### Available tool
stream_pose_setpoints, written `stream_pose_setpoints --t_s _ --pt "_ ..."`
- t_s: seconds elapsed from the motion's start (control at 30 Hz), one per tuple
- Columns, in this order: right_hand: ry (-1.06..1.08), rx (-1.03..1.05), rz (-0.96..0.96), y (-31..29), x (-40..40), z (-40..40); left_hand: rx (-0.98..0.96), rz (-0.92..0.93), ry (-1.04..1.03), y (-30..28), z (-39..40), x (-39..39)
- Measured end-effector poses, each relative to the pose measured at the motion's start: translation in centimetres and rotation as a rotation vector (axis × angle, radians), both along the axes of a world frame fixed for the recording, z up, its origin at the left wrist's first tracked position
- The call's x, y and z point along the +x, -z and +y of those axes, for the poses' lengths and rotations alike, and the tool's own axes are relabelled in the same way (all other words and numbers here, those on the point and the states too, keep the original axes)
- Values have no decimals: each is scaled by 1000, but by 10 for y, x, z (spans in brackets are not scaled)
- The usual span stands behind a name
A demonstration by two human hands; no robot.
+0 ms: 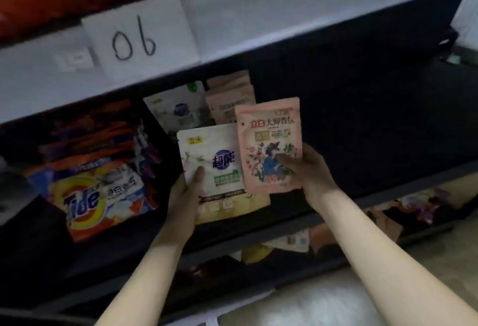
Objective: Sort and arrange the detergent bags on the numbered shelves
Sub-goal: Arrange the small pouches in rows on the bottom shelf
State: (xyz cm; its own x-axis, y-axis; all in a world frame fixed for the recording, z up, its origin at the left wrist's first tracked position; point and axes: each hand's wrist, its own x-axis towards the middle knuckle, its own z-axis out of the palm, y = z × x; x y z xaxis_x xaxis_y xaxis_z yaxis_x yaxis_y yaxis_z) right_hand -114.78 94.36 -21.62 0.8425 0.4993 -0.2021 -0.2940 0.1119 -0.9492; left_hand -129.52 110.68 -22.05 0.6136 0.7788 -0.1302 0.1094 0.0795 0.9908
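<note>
Now pink bag (269, 142) beneath right fingers (285, 161).

White bag (219, 160) with blue logo, upright, pink floral bag (270, 144) upright, overlapping its right edge, matching white bags (178, 109) and pink bags (230, 104) standing behind on the dark shelf (362, 118), orange Tide bags (101, 196) stacked left, label 06 (139, 38) above

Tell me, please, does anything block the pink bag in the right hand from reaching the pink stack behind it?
Nothing visible does. The right hand holds the pink bag just in front of the pink stack; the white bag in the left hand sits beside it, not between.
</note>
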Motion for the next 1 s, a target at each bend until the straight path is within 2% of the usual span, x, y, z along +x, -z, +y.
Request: stream_pose_setpoints --t_s 0.23,0.4,0.57,0.77,0.83,1.0 --pt "-50 167 -161 42 60 82 154 -158 -147 50 75 20" --pt "-69 279 -138 64 71 108 250 -230 -173 61 98 13" --pt "-123 231 -236 68 71 114 279 -238 -156 58 114 4" --pt "-132 146 -276 69 69 113 84 -200 -293 46 129 28" --pt "-123 115 -287 69 68 113 126 -196 -363 39 127 40" --pt "-94 94 -267 67 70 115 197 -351 -428 26 128 68"
